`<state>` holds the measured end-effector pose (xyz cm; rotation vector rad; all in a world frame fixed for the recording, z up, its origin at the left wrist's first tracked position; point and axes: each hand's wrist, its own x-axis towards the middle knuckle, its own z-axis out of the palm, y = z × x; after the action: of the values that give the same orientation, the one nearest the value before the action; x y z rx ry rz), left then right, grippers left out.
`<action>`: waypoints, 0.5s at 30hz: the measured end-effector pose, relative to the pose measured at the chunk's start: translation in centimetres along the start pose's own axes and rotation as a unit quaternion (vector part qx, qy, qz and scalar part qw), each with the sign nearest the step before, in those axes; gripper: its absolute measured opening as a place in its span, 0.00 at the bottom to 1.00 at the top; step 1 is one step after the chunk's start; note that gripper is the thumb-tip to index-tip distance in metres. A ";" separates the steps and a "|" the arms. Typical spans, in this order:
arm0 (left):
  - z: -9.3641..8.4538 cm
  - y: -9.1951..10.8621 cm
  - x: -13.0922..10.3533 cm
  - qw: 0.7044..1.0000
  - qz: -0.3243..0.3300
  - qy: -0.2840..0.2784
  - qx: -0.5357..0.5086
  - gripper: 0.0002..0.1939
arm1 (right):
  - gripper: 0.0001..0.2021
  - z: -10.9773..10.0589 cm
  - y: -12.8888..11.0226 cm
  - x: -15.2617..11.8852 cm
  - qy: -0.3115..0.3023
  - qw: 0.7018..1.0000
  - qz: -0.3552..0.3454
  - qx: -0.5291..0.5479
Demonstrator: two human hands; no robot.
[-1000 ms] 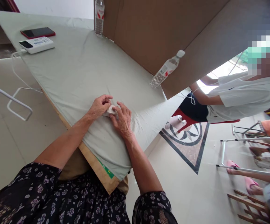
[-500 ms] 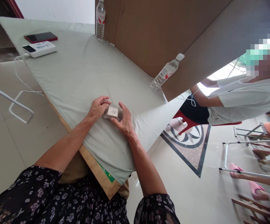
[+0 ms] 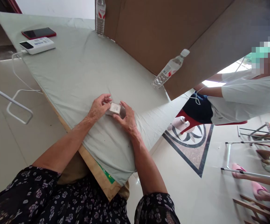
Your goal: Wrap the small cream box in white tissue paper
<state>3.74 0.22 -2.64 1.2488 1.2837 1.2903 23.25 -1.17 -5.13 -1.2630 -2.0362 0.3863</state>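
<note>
A small pale box (image 3: 115, 108) with faint print on its top, with what looks like clear plastic around it, rests on or just above the cloth-covered table (image 3: 79, 71). My left hand (image 3: 99, 107) closes in from the left, its fingers curled and its thumb at the box's left side. From the right, my right hand (image 3: 127, 118) curves about the box, thumb at the near edge and forefinger by the far corner. The undersides of both hands are hidden.
A brown cardboard panel (image 3: 148, 34) stands across the table, with one water bottle (image 3: 100, 18) upright beside it and another bottle (image 3: 169, 70) seen slanted. A phone (image 3: 39, 32) and a cabled white power bank (image 3: 37, 45) lie far left. A person in a white shirt (image 3: 251, 95) sits beyond.
The view has shifted slightly. The box sits a little further right between my hands, and my left thumb is now closer against its left side.
</note>
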 end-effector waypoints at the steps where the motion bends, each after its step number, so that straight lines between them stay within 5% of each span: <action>1: 0.0 0.0 0.0 1.000 0.006 0.002 0.010 0.27 | 0.32 -0.4 -0.1 0.0 0.014 1.000 -0.006 -0.001; 6: 0.0 0.4 -0.1 1.000 0.016 0.003 0.024 0.26 | 0.19 -2.0 -1.3 0.0 0.046 0.997 -0.042 -0.041; 15: 0.2 0.0 0.0 0.999 -0.006 -0.040 -0.013 0.27 | 0.14 -0.7 -2.2 -0.1 0.002 0.990 -0.060 -0.128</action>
<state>3.90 0.25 -2.66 1.2603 1.2131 1.2333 22.31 -2.39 -3.47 -1.2787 -2.1980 0.0659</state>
